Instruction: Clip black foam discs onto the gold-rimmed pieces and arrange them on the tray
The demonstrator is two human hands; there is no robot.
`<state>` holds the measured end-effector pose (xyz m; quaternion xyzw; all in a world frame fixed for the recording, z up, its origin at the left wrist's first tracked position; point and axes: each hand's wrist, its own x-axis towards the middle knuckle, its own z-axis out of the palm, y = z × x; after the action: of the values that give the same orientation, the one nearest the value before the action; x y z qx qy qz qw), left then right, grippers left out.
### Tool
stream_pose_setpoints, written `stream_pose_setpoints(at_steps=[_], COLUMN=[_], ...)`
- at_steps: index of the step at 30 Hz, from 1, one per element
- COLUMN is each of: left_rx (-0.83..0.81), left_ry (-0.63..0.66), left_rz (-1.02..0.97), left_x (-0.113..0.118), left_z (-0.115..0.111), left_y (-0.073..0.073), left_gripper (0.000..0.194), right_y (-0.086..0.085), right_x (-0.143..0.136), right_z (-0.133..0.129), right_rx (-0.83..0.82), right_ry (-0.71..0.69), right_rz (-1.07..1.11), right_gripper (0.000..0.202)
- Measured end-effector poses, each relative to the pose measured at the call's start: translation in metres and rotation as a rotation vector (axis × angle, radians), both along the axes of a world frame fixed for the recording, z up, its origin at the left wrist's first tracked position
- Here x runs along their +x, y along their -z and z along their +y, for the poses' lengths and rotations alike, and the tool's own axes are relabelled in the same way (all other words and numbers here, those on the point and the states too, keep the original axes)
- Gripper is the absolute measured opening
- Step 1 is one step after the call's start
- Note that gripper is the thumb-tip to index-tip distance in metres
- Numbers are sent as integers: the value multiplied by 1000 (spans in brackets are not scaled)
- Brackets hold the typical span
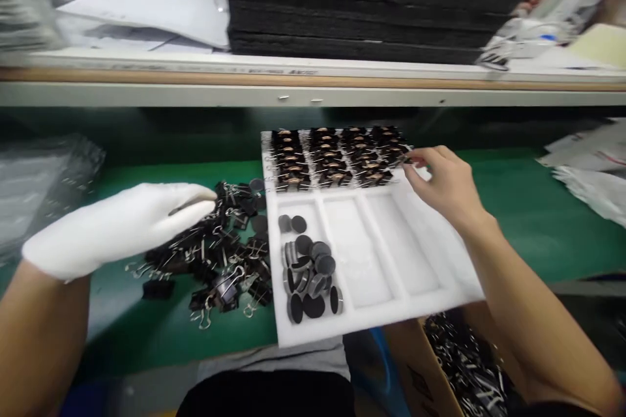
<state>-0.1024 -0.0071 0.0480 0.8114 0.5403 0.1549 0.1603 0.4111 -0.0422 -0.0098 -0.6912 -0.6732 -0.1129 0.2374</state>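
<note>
My left hand [122, 228], in a white glove, hovers over the left edge of a loose pile of black binder clips [227, 287]. Its thumb and fingers come together at the tips; whether anything sits between them I cannot make out. My right hand [443, 186], bare, pinches a binder clip [403, 159] at the right end of the clip rows. Several columns of black binder clips [332, 159] stand close together across the far part of a white foam tray [386, 313]. Round black discs with pale sides [313, 306] lie loose in the tray's left compartment.
A shelf edge [313, 81] runs across above the green table [518, 208], bearing black foam sheets [372, 6] and white papers [147, 6]. Clear plastic packaging [44, 189] lies left, white bags [591, 169] right. Below the tray, a cardboard box [415, 371] holds more clips.
</note>
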Motion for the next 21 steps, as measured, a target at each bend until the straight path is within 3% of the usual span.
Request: stream_pose_setpoints(at_steps=[2, 5, 9, 12, 14, 17, 19, 21], left_rx=[-26, 121, 305, 366, 293, 37, -58, -53], left_ry=[39, -171, -480, -603, -589, -430, -341, -308], left_rz=[98, 34, -118, -43, 136, 388, 446, 422], left_x=[-15, -44, -91, -131, -156, -182, -191, -195], left_z=[-8, -23, -48, -71, -88, -111, -120, -122], left_y=[3, 12, 29, 46, 58, 77, 88, 97], left_gripper=[47, 49, 44, 46, 46, 59, 75, 73], right_y=[-3, 6, 35, 54, 62, 68, 67, 60], right_x=[-35, -83, -127, -142, -145, -143, -140, -139], right_z=[-19, -38, -33, -8, 12, 33, 41, 43], right_rx=[-126, -344, -254, -253, -281, -331, -364, -357], right_ry=[-308, -685, -834, -913, -966, -1040, -1063, -1037], right_rz=[26, -7, -83, 1, 62, 114, 128, 145], right_gripper=[26, 25, 35, 45, 49, 45, 36, 28])
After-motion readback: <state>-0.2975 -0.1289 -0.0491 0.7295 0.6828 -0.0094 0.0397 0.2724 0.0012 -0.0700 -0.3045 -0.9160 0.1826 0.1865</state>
